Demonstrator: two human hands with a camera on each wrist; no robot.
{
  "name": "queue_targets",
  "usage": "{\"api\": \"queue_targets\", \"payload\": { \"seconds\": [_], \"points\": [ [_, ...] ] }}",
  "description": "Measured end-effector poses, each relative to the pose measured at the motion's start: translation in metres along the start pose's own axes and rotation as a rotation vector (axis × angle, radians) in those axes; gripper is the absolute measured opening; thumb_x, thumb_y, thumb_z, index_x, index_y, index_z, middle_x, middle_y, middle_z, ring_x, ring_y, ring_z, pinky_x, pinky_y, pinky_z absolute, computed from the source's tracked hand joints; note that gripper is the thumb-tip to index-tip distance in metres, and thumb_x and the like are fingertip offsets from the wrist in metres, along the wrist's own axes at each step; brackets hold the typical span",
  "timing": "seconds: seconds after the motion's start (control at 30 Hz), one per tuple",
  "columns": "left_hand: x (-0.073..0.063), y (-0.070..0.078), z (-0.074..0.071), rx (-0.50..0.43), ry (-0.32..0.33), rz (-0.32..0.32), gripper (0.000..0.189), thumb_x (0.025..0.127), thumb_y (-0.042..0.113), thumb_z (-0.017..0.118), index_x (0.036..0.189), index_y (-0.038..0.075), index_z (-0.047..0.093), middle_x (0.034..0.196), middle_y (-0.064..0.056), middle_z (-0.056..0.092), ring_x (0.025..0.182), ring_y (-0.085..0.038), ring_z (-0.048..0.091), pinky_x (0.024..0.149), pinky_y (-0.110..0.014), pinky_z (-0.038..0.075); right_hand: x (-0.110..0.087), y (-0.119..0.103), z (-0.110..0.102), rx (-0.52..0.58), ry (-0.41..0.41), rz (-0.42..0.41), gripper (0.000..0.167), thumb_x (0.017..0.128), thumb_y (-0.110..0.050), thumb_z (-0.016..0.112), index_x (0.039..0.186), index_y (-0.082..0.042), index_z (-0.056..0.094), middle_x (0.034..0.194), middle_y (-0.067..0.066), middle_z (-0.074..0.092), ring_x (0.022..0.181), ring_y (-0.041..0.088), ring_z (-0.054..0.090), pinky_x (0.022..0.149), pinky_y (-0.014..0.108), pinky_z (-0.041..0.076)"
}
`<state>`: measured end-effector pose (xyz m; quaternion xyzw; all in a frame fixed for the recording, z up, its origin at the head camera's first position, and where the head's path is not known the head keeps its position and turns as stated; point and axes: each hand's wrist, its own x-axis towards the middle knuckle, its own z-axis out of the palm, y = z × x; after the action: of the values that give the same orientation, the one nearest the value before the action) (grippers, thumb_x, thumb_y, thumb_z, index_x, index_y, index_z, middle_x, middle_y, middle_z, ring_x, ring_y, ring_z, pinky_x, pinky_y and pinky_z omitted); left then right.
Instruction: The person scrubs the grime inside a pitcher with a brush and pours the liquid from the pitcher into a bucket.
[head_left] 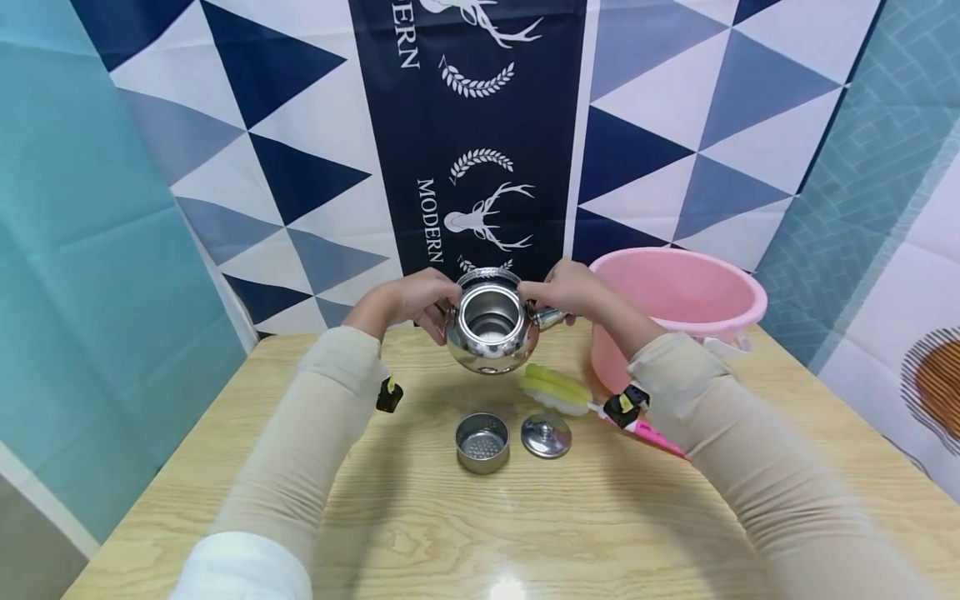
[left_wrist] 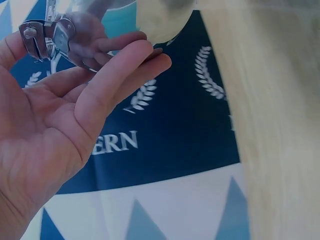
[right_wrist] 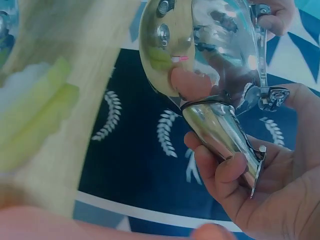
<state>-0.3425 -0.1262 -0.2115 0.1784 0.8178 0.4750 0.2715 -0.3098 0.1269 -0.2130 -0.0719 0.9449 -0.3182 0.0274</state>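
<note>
A shiny stainless steel teapot (head_left: 489,360) is held up above the table, its round opening uncovered and facing me. My left hand (head_left: 422,300) grips its left side, thumb by the metal handle bracket (left_wrist: 35,41) and fingers against the body. On the other side, my right hand (head_left: 573,292) holds the spout (right_wrist: 217,131), fingers curled around it and thumb at the other bracket (right_wrist: 273,99). Below, a perforated steel strainer cup (head_left: 482,457) stands on the table. Beside it lies a knobbed steel lid (head_left: 546,435).
A yellow and white sponge brush (head_left: 555,390) with a pink handle lies behind the lid, on the wooden table (head_left: 450,533). At the back right stands a pink basin (head_left: 678,312). Patterned cloth (head_left: 300,167) hangs behind the table's far edge.
</note>
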Motion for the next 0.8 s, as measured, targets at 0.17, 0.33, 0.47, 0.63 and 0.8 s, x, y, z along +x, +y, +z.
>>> {"api": "queue_targets", "payload": {
  "seconds": [0.17,0.33,0.47,0.63,0.8],
  "points": [
    [0.006,-0.019,0.004,-0.024,-0.019,-0.044,0.035,0.089,0.013,0.048,0.111,-0.011,0.060,0.096,-0.018,0.064,0.071,-0.031,0.069,0.072,-0.047,0.057,0.008,0.012,0.018,0.015,-0.033,0.008,0.040,0.078,-0.043,0.062,0.058,-0.008,0.062,0.074,0.001,0.070,0.062,0.015,0.057,0.050,0.033,0.053],
    [0.007,-0.033,0.004,-0.035,-0.023,-0.059,0.037,0.089,0.013,0.044,0.112,-0.013,0.058,0.093,-0.018,0.066,0.065,-0.030,0.068,0.070,-0.046,0.058,0.014,0.014,0.031,0.033,-0.027,0.014,0.039,0.076,-0.043,0.063,0.061,-0.007,0.065,0.068,0.000,0.067,0.059,0.015,0.054,0.049,0.033,0.052],
    [0.010,-0.044,0.004,-0.037,-0.006,-0.077,0.036,0.089,0.012,0.045,0.113,-0.012,0.058,0.096,-0.019,0.065,0.065,-0.030,0.067,0.070,-0.046,0.058,0.018,0.017,0.041,0.043,-0.027,0.028,0.042,0.078,-0.044,0.063,0.061,-0.006,0.066,0.063,-0.001,0.063,0.061,0.016,0.055,0.050,0.033,0.053],
    [0.015,-0.055,0.006,-0.033,0.002,-0.112,0.037,0.088,0.014,0.047,0.114,-0.010,0.058,0.102,-0.021,0.062,0.068,-0.031,0.067,0.070,-0.044,0.058,0.021,0.023,0.054,0.051,-0.044,0.059,0.043,0.080,-0.045,0.063,0.064,-0.006,0.067,0.067,0.002,0.065,0.062,0.017,0.055,0.055,0.037,0.055],
    [0.022,-0.067,0.007,-0.052,0.012,-0.147,0.037,0.088,0.013,0.047,0.116,-0.009,0.058,0.101,-0.021,0.062,0.070,-0.031,0.068,0.074,-0.047,0.057,0.023,0.028,0.064,0.042,-0.049,0.072,0.044,0.079,-0.044,0.063,0.055,-0.008,0.057,0.070,0.003,0.067,0.057,0.016,0.054,0.055,0.035,0.055]
  ]
}}
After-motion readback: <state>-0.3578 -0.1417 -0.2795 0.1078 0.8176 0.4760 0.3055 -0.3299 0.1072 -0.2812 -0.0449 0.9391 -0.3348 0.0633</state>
